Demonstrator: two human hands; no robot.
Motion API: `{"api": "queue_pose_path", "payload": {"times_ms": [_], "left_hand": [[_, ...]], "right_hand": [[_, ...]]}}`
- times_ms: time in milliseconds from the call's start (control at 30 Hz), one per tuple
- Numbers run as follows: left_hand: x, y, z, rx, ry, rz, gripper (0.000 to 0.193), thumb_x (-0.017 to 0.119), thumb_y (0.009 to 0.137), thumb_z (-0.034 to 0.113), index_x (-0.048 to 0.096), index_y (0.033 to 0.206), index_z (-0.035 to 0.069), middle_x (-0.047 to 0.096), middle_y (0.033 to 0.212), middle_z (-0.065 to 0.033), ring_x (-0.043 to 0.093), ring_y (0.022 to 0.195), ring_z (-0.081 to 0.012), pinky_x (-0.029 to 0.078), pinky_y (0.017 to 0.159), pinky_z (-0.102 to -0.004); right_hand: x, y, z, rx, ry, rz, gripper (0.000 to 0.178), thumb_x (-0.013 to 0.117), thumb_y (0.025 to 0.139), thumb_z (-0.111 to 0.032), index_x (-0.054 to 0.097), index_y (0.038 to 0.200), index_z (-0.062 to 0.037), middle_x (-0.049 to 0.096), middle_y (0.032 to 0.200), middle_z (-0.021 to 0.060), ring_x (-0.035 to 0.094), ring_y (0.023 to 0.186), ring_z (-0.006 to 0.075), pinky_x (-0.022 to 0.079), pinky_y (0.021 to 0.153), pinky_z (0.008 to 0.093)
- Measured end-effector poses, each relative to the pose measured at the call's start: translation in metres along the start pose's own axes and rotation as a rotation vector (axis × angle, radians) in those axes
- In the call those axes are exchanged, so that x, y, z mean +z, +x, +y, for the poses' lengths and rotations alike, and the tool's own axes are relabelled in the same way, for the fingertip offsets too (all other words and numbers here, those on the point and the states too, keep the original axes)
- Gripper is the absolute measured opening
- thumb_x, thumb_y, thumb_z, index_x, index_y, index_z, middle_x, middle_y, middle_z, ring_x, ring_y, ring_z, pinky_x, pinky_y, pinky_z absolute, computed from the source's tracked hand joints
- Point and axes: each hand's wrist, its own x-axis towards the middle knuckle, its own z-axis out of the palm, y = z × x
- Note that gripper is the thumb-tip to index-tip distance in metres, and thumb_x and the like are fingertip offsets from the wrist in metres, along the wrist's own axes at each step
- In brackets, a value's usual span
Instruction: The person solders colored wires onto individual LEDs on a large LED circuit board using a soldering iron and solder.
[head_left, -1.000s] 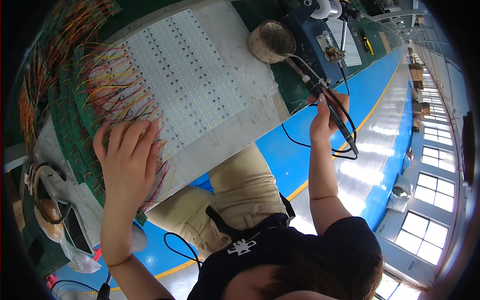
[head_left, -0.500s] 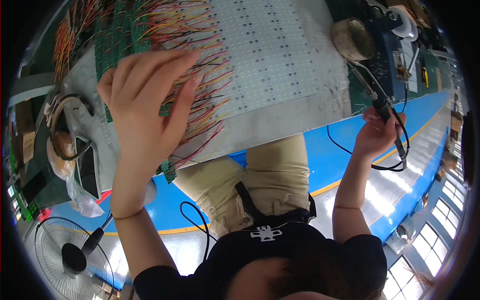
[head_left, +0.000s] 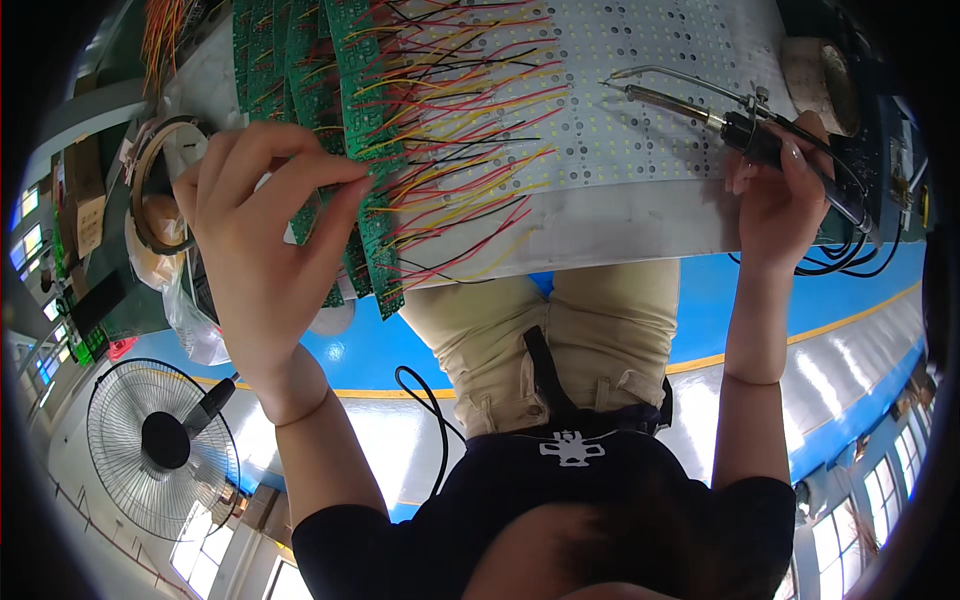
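My left hand point(head_left: 265, 235) is over the left part of the bench, thumb and forefinger pinched together at the nearest green circuit board strip point(head_left: 352, 95). Whatever sits between those fingertips is too small to make out. Several such strips lie side by side, and red, yellow and black wires point(head_left: 470, 95) fan out from them to the right. The wires' free ends reach onto a white dotted sheet point(head_left: 640, 150). Gripped in my right hand point(head_left: 785, 205) is a soldering iron point(head_left: 738, 132) with a thin metal feed tube point(head_left: 690, 78); its tip points left above the sheet.
A thick pale ring-shaped block point(head_left: 820, 85) stands at the right. Black cable point(head_left: 850, 265) loops beside my right wrist. At the left lie a brown ring point(head_left: 145, 185) and a clear plastic bag point(head_left: 195, 325). A fan point(head_left: 165, 440) stands on the floor.
My right hand has brought the soldering iron from beside the stand, leftward over the dotted sheet. My left thumb and forefinger, formerly apart over the wires, have closed at the board strip. The view has shifted.
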Motion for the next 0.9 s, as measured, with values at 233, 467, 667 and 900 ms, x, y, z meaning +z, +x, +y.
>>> {"api": "queue_pose_path", "payload": {"times_ms": [233,467,667,900], "left_hand": [[0.001,0.009,0.015,0.026,0.112,-0.026,0.017,0.073,0.065,0.01,0.065,0.08,0.014,0.055,0.086,0.0021,0.052,0.083,-0.0172,0.03,0.076,-0.0339],[0.019,0.018,0.028,0.059,0.19,-0.051,0.014,0.073,0.068,0.013,0.065,0.079,0.014,0.054,0.09,0.0027,0.052,0.087,-0.0171,0.032,0.078,-0.0343],[0.022,0.022,0.029,0.097,0.187,-0.044,0.013,0.073,0.069,0.014,0.064,0.077,0.012,0.054,0.085,0.0017,0.054,0.085,-0.0177,0.033,0.078,-0.0338],[0.018,0.023,0.028,0.136,0.123,-0.04,0.012,0.07,0.071,0.013,0.06,0.077,0.013,0.052,0.084,0.0017,0.053,0.083,-0.0178,0.034,0.079,-0.0354]], "right_hand": [[-0.004,0.002,0.002,-0.009,0.08,-0.103,0.028,0.045,0.088,-0.015,0.058,0.099,0.0074,0.055,0.065,0.0128,0.049,0.054,0.0182,0.039,0.05,0.0319],[-0.003,-0.001,0.003,0.036,0.033,-0.02,0.035,0.041,0.089,-0.015,0.057,0.106,0.0106,0.055,0.063,0.0146,0.05,0.056,0.0212,0.041,0.053,0.0339],[-0.004,0.0,0.006,0.03,0.17,-0.078,0.027,0.056,0.083,-0.011,0.055,0.099,0.0112,0.06,0.077,0.0203,0.06,0.058,0.0255,0.048,0.052,0.0329],[-0.002,0.0,0.004,0.043,0.124,-0.076,0.027,0.058,0.083,-0.012,0.058,0.098,0.011,0.06,0.08,0.0193,0.061,0.06,0.0236,0.048,0.053,0.0328]]}}
